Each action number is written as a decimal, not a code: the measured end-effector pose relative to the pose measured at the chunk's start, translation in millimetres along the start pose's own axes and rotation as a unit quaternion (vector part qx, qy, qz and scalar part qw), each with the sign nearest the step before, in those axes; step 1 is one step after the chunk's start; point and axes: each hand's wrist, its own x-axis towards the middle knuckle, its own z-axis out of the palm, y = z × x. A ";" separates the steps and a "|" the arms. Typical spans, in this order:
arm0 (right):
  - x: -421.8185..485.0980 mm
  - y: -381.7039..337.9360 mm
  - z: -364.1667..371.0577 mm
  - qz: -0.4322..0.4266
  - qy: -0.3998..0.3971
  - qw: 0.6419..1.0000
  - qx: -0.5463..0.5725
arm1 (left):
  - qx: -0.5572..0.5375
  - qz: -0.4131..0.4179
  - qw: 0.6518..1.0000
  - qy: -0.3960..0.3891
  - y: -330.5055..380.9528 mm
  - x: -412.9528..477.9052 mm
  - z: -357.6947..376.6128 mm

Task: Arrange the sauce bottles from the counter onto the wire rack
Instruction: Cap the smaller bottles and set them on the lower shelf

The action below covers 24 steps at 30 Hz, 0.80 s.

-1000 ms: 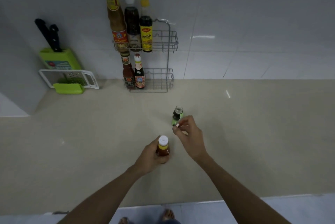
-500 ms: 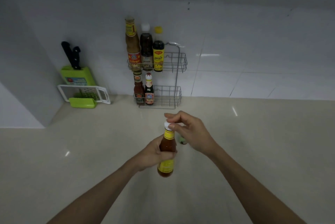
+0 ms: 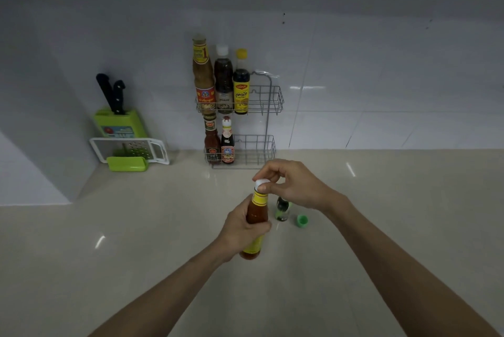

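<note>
Now | sauce bottle [image 3: 256,223] being held near-upright, cap tilted toward rack | left hand [image 3: 240,230] grip wrapping body | right hand [image 3: 293,186] grip pinching white cap [image 3: 261,185]

Both hands [image 3: 245,227] closed, forearms extended

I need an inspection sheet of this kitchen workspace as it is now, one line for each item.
Surface: beige counter, glossy, no spills seen.
Job's things: wire rack holds three bottles on the upper shelf, two on the lower; red sauce bottle in hand; small green bottle uncapped, green cap beside it.
Clutter: knife block, grater.
Hands: left hand grips the bottle body; right hand pinches its white cap.
Cables: nothing seen.
Surroundings: white tiled wall.
</note>
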 end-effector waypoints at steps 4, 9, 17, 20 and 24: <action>-0.9 -10.3 2.1 -0.166 0.000 0.936 -0.309 | -0.027 -0.009 0.977 -0.209 16.9 2.7 -21.3; 8.0 -20.7 9.1 -0.166 0.043 0.863 -0.475 | 0.024 0.000 0.984 -0.178 23.6 -0.4 -26.5; 19.1 -31.9 26.6 -0.052 -0.078 0.868 -0.488 | 0.010 -0.031 0.992 -0.122 -0.7 -4.6 -28.4; 18.3 -33.2 21.2 -0.175 -0.068 0.849 -0.494 | -0.033 -0.011 0.969 -0.243 4.1 -4.5 -46.2; 24.3 -34.1 42.2 -0.030 -0.014 0.841 -0.540 | 0.018 -0.013 1.000 -0.004 -1.2 -1.7 -21.7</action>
